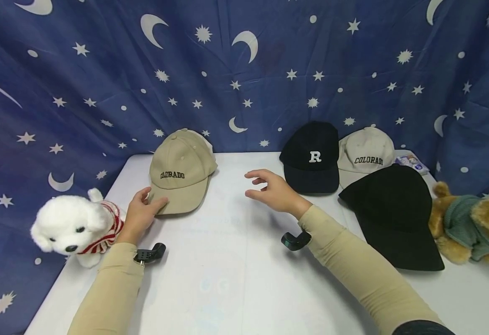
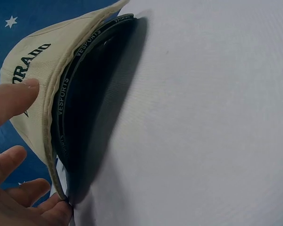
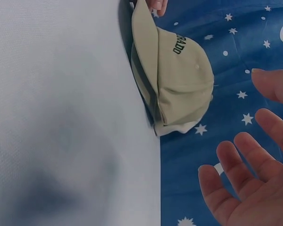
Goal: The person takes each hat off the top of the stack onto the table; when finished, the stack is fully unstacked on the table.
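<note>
A tan cap [image 1: 183, 170] lettered COLORADO sits at the back left of the white table, with a strip of white showing behind its crown. My left hand [image 1: 140, 211] holds its brim at the left front edge, thumb on top and fingertips at the brim's edge. The left wrist view shows the brim [image 2: 45, 94] raised, and dark lining beneath it. My right hand [image 1: 278, 191] hovers over the middle of the table, fingers loosely spread and holding nothing. Nearest to it stands a dark cap [image 1: 311, 160] with a white R.
Beside the R cap are a cream COLORADO cap [image 1: 367, 151], a plain black cap [image 1: 395, 214] and a small printed packet [image 1: 412, 163]. A white plush dog [image 1: 70, 223] sits at left, a brown plush bear [image 1: 466, 228] at right. A starry blue curtain [image 1: 244, 56] hangs behind the table [image 1: 211, 274].
</note>
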The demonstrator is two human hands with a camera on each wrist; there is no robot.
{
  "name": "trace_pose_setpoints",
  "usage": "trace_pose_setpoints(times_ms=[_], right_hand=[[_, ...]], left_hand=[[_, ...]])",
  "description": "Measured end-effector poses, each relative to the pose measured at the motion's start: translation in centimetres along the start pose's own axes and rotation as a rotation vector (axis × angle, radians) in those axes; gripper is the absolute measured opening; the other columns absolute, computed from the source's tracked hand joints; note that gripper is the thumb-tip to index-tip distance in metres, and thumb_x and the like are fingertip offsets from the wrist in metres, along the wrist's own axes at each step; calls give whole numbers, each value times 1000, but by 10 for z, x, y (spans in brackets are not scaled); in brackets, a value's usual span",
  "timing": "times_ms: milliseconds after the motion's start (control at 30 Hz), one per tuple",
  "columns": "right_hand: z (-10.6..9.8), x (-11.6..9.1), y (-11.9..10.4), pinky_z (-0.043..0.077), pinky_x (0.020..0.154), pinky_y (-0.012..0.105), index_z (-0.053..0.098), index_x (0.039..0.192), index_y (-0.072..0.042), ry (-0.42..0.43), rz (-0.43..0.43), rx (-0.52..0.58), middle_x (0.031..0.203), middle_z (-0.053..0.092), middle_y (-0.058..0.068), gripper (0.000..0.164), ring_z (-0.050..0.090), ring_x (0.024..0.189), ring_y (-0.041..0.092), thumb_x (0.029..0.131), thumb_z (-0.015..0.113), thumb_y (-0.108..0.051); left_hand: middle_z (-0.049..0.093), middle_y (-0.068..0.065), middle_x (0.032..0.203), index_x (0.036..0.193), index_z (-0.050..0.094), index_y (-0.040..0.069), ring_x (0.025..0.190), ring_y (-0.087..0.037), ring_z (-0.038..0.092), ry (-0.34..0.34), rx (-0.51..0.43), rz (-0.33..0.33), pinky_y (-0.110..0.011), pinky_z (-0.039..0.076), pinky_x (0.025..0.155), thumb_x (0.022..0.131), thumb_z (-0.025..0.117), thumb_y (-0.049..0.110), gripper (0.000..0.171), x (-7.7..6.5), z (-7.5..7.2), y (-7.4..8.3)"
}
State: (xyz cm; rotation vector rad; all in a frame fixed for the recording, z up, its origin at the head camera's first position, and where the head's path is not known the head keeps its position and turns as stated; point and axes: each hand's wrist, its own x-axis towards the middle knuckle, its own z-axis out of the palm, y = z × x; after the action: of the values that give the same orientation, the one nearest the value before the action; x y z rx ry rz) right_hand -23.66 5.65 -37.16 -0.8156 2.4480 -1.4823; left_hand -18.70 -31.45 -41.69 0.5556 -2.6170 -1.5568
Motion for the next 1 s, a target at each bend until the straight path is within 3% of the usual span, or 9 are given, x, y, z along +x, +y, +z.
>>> trace_pose_setpoints(times_ms=[333, 733, 1000], right_hand=[[7, 8, 5, 48, 98, 41, 58, 138, -9, -14, 38, -44, 141, 54, 6, 49, 55, 123, 24, 92, 73, -20], [12, 9, 7, 51, 93, 39, 58, 139, -10, -22, 50, -48, 140, 54, 7, 50, 56, 122, 25, 92, 73, -19], [15, 14, 10, 49, 96, 41, 58, 139, -9, -34, 58, -74, 142, 53, 7, 50, 55, 123, 25, 93, 73, -22]], left_hand=[[14, -22, 164, 159, 18, 3, 146, -41, 22, -50, 20, -2, -49, 25, 116, 95, 69, 30, 86, 3, -2, -3], [11, -21, 164, 159, 19, 4, 147, -40, 22, -36, -44, 8, -48, 29, 114, 93, 71, 16, 85, 4, 0, -5], [11, -28, 162, 159, 17, 3, 148, -39, 17, -70, -28, 17, -45, 21, 118, 93, 71, 15, 86, 6, 0, -4]])
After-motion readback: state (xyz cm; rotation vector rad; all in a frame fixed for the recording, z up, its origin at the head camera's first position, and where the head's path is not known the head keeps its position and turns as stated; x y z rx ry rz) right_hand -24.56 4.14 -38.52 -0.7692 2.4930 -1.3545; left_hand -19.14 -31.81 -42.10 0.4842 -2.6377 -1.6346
